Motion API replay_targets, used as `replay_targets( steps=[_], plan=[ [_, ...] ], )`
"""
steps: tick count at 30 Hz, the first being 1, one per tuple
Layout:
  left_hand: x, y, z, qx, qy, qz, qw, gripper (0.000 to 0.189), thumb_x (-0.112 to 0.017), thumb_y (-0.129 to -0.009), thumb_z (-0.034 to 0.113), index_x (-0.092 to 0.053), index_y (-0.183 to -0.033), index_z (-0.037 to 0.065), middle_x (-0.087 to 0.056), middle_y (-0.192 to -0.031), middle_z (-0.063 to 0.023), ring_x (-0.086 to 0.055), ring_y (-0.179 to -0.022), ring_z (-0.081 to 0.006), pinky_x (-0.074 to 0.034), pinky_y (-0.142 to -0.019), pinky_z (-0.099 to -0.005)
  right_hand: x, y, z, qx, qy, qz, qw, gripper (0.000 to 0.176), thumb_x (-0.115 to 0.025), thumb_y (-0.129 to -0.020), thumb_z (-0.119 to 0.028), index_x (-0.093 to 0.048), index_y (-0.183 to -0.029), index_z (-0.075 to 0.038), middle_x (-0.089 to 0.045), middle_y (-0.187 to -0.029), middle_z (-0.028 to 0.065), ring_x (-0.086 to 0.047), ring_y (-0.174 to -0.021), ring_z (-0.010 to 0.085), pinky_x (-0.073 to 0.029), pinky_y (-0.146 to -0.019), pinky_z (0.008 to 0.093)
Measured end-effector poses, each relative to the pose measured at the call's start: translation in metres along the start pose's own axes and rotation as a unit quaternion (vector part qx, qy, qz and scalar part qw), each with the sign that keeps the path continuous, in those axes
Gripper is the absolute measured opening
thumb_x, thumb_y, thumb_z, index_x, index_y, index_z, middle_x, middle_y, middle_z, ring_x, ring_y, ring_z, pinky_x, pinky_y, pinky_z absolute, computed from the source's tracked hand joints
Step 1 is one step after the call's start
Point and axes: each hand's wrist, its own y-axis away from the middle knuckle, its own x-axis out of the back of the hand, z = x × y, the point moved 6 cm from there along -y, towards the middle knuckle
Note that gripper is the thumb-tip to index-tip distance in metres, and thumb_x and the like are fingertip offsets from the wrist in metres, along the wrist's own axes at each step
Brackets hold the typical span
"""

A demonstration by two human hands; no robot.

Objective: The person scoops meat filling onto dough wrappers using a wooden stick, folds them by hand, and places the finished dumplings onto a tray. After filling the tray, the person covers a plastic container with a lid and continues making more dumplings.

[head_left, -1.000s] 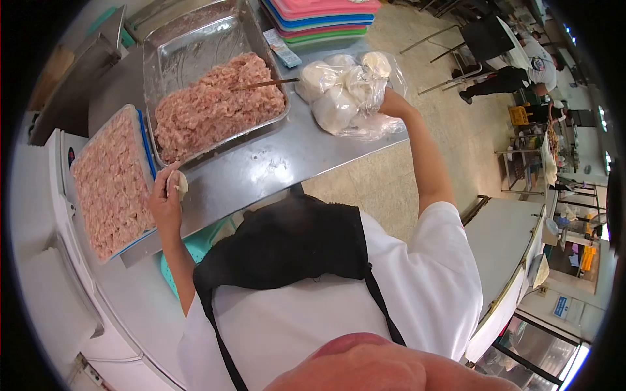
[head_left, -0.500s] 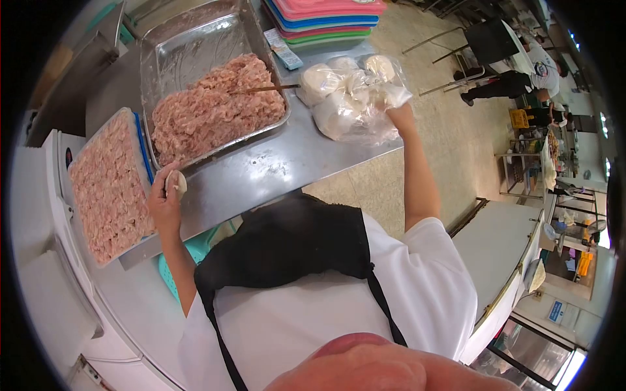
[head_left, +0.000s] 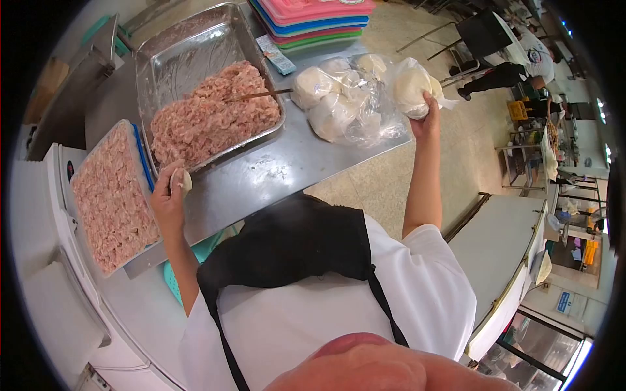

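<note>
Bundle of pale rounds [head_left: 411, 88], wrapped in thin plastic: held up by the right grip [head_left: 424, 117], pinched at its near edge between thumb and fingers, just beside the large clear bag [head_left: 345, 98] and past the tabletop [head_left: 261, 173] edge. Half a second earlier, only whitish plastic was grasped at the bag's right side; the bundle is now drawn out to the right. Pale piece [head_left: 186, 183], small and rounded: pinched in the left grip [head_left: 171, 189], as before, near the steel tray [head_left: 176, 65]. Ground meat [head_left: 215, 114]: heaped in the tray's near part, with a thin stick [head_left: 257, 96] stuck in. Filled container [head_left: 114, 195], blue-edged: placed at left. Coloured stack [head_left: 313, 19]: set beyond the bag.
</note>
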Motion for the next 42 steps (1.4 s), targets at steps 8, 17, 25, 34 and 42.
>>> replay_targets(
  steps=[8,17,25,34,42],
  plan=[
    [0.009,0.012,0.002,-0.028,0.002,-0.003,1.0,0.022,-0.055,-0.091,0.01,-0.064,-0.109,0.001,-0.063,-0.101,-0.0032,-0.056,-0.091,-0.0096,-0.043,-0.082,-0.0226,-0.089,0.065,0.035,-0.117,0.007,-0.186,0.976,0.061,-0.07,-0.075,-0.019,-0.046,-0.127,0.004,-0.059,-0.118,0.0163,-0.06,-0.105,0.0299,-0.051,-0.09,0.0422],
    [0.024,0.04,0.007,-0.005,-0.002,-0.005,1.0,0.02,-0.055,-0.089,0.008,-0.065,-0.106,0.001,-0.065,-0.097,-0.0036,-0.057,-0.089,-0.0101,-0.044,-0.08,-0.0238,-0.213,0.167,0.104,0.018,0.329,-0.412,0.85,0.054,-0.072,-0.075,-0.02,-0.053,-0.122,-0.001,-0.062,-0.112,0.0126,-0.06,-0.101,0.0289,-0.049,-0.087,0.0387],
    [-0.001,0.066,-0.013,0.009,-0.023,-0.043,0.999,0.019,-0.057,-0.088,0.012,-0.066,-0.102,0.004,-0.066,-0.095,-0.0068,-0.06,-0.087,-0.014,-0.046,-0.08,-0.0264,-0.249,0.252,0.174,0.476,0.574,-0.511,0.428,0.068,-0.075,-0.059,-0.022,-0.05,-0.121,-0.011,-0.04,-0.139,0.0133,-0.035,-0.13,0.0355,-0.034,-0.101,0.0518],
    [-0.017,0.063,-0.018,0.011,-0.036,-0.082,0.996,0.023,-0.06,-0.085,0.017,-0.066,-0.106,0.009,-0.066,-0.101,-0.0116,-0.063,-0.09,-0.022,-0.047,-0.079,-0.0303,-0.237,0.201,0.184,-0.025,0.267,-0.582,0.768,0.061,-0.056,-0.074,-0.007,-0.044,-0.133,-0.007,-0.045,-0.136,0.0086,-0.04,-0.127,0.0206,-0.032,-0.105,0.0338],
    [-0.052,0.03,-0.016,-0.089,-0.236,-0.183,0.95,0.035,-0.064,-0.082,0.032,-0.064,-0.111,0.012,-0.063,-0.114,-0.0138,-0.059,-0.104,-0.0352,-0.046,-0.088,-0.0405,-0.235,0.228,0.158,0.246,0.432,-0.497,0.711,0.056,-0.07,-0.075,-0.02,-0.048,-0.124,-0.007,-0.039,-0.139,0.0193,-0.038,-0.127,0.0377,-0.031,-0.106,0.0429]
  ],
)
